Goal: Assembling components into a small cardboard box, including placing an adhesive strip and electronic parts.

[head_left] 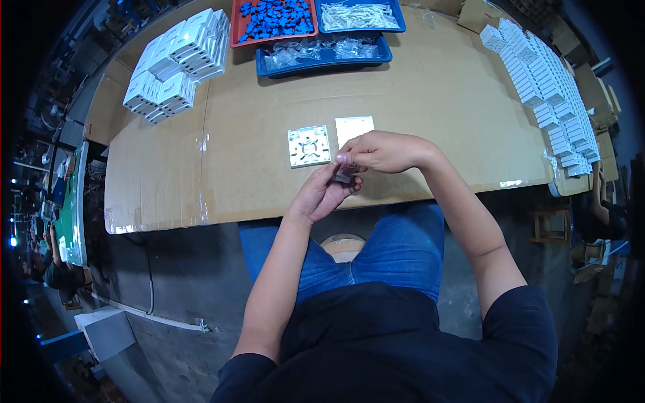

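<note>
My left hand (321,193) and my right hand (386,152) meet over the near part of the table, fingertips pinched together. Between them shows a small greyish, shiny piece (343,177), mostly covered by the fingers; its kind cannot be made out. Just beyond the left hand lies a square white plastic housing (308,146), its inner side up with a cross-like pattern of clips. Beside it on the right is a plain white square cover (354,127), its near part hidden by my right hand.
At the far side stand a red tray (234,33) of blue plastic parts, a blue tray (401,24) of white slender pieces and another blue tray (322,68) of clear plastic bags. Stacked white boxes (176,57) stand far left; rows of white housings (544,94) line the right edge.
</note>
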A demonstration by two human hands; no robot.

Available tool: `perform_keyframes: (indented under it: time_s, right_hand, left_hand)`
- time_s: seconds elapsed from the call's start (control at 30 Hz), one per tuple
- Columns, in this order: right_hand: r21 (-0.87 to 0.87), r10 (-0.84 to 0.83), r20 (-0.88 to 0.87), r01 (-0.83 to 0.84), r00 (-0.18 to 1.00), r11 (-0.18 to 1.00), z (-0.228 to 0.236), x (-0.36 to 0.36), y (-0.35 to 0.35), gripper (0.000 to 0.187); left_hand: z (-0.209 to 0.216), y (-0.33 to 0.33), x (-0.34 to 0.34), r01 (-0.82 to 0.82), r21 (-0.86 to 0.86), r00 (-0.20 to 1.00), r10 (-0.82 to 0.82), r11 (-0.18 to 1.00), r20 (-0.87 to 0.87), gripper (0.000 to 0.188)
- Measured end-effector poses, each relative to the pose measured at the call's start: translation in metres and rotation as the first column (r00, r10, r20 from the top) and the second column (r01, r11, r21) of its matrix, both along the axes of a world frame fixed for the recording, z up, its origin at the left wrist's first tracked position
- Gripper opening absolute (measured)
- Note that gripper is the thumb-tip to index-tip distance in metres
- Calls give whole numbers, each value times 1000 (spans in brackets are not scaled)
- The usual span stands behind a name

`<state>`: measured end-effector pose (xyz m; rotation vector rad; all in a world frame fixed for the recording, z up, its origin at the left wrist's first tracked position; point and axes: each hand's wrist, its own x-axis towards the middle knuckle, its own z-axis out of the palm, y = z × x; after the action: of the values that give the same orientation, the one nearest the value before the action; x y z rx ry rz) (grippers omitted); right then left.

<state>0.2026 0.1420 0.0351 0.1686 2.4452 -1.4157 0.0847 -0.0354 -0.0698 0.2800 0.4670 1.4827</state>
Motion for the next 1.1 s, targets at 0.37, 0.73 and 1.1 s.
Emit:
perform_keyframes:
  time_s: [0.37,0.73,1.1]
  right_hand:
    - [-62,41,-96,-47,995,997,8,1,9,35]
    - [167,-552,-592,759,588,629,-3,-100,177,20]
    - [664,-578,-456,691,677,285,9,-183,230,23]
  left_hand:
    - [-15,-5,-3,40,4,999,-40,999,-34,50]
    - [0,2,-4,66,7,994,-66,998,86,51]
    - [2,-4,-4,60,11,998,-60,998,30,50]
